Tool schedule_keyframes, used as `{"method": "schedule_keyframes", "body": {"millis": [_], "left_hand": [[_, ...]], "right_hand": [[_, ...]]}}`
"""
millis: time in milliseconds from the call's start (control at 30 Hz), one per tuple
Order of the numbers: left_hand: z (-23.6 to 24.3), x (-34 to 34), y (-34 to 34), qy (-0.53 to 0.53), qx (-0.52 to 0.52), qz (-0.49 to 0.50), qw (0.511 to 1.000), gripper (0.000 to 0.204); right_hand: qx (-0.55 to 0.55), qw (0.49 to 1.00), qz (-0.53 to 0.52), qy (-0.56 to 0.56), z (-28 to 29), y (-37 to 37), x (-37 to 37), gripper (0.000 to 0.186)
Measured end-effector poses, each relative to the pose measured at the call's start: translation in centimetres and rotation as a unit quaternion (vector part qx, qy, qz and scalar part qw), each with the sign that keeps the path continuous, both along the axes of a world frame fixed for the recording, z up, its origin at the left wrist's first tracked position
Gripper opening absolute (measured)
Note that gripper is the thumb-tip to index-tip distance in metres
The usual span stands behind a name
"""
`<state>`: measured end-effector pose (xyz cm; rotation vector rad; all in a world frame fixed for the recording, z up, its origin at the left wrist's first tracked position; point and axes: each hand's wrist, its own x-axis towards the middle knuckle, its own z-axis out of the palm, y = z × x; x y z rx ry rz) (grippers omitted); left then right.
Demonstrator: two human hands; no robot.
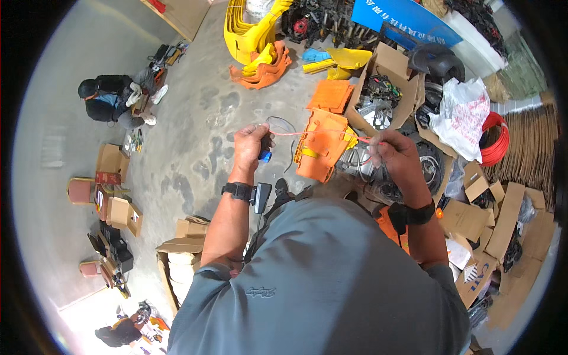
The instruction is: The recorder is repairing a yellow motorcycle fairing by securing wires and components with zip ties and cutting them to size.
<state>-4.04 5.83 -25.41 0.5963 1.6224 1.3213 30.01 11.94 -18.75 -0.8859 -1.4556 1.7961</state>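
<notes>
My left hand (251, 145) grips one end of a thin red wire (302, 133), with a small dark object with a blue part (265, 155) at its fingers. My right hand (393, 151) pinches the wire at the other side, so it stretches between both hands. A grey strand hangs below near the left hand. Behind the wire lie orange plastic panels (319, 160) with yellow pieces (350, 139). A wheel-like black and silver part (429, 168) sits partly hidden beside my right hand.
A crouching person (106, 97) works at the left. An open carton of parts (381, 59), a red coil (497, 142) and stacked cardboard (526, 154) crowd the right. Yellow plastic panels (248, 35) lie farther back. Boxes (174, 248) and chairs (80, 189) stand at the lower left.
</notes>
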Motion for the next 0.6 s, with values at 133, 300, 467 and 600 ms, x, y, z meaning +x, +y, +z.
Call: {"method": "schedule_keyframes", "body": {"millis": [133, 300, 467, 600], "left_hand": [[-0.7, 0.3, -0.4, -0.048, 0.002, 0.025, 0.999, 0.021], [-1.8, -0.1, -0.4, 0.062, 0.002, 0.074, 0.995, 0.022], [-5.9, -4.5, -2.4, 0.09, -0.051, 0.138, 0.985, 0.021], [-3.5, -5.2, -3.0, 0.016, -0.036, 0.062, 0.997, 0.019]], "right_hand": [[0.01, 0.997, -0.005, 0.083, 0.5, -1.0, -1.8, 0.008], [-0.049, 0.992, 0.076, 0.084, 0.5, -2.6, -3.1, 0.012], [-0.077, 0.981, 0.101, 0.147, 3.1, -2.9, -2.0, 0.011], [0.055, 0.996, -0.045, 0.051, 3.4, -0.2, 0.4, 0.012]]}}
